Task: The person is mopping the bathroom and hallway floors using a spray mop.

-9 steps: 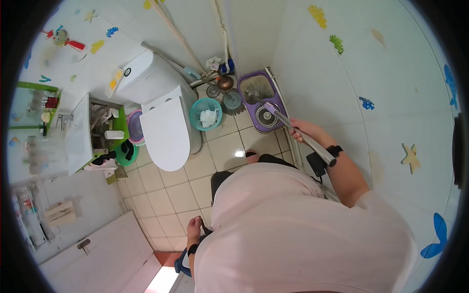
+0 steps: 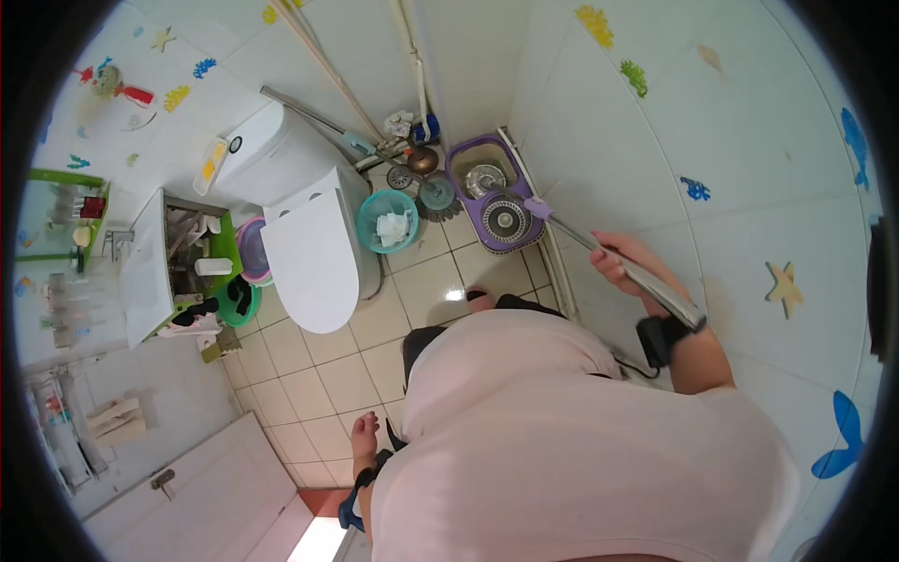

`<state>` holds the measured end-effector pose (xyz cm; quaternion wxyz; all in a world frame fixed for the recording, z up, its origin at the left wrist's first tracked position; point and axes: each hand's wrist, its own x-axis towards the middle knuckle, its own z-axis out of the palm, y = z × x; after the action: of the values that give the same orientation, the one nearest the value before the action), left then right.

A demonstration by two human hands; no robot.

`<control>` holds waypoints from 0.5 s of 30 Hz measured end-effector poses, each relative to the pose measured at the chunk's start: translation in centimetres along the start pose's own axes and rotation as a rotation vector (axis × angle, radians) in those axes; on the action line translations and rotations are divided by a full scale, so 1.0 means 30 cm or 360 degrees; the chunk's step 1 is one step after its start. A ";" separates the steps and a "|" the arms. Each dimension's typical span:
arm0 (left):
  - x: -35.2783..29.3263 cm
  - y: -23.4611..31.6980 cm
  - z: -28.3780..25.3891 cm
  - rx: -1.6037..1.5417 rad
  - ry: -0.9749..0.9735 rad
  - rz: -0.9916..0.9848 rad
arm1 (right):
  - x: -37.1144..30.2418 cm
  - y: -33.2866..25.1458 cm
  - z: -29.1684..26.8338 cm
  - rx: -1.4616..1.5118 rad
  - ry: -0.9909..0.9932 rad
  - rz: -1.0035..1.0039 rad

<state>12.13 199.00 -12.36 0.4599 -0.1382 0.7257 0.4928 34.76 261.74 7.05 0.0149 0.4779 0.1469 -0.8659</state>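
Observation:
My right hand (image 2: 620, 258) is wrapped round the silver pole of a mop (image 2: 585, 234). The pole slants down and left to a purple collar. Its lower end reaches into the far compartment of a purple mop bucket (image 2: 457, 169), where a round greyish shape shows; I cannot tell the mop strands from water there. The bucket's near compartment holds a round spin basket (image 2: 506, 221), with the pole passing just above it. My left hand (image 2: 365, 431) hangs low beside my body, fingers curled in, with nothing visible in it.
Left of the bucket are a toilet brush (image 2: 435, 195), a teal bin (image 2: 390, 245) with white paper and a white toilet (image 2: 314, 253). A cabinet with a sink (image 2: 150, 267) stands further left, near a door (image 2: 201, 492). A tiled wall (image 2: 646, 169) closes the right side.
My right hand has moved right and slightly up with the mop pole, whose top end swung outward to the right. The mop's lower end stays in the far compartment. My left hand shifted slightly left.

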 end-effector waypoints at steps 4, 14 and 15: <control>-0.096 0.122 0.148 0.0274 0.0288 0.0230 | 0.010 0.036 0.035 -0.0080 0.0030 -0.0050; -0.107 -0.001 0.011 0.0151 0.0048 0.0081 | 0.343 0.083 0.052 -0.0200 -0.0018 -0.0007; -0.087 -0.011 -0.004 0.0149 0.0054 0.0078 | 0.316 0.072 0.026 0.0023 -0.0108 0.0090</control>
<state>13.69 198.07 -10.44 0.4412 -0.1071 0.7588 0.4669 29.33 260.57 -0.97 0.0410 0.4524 0.1264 -0.8819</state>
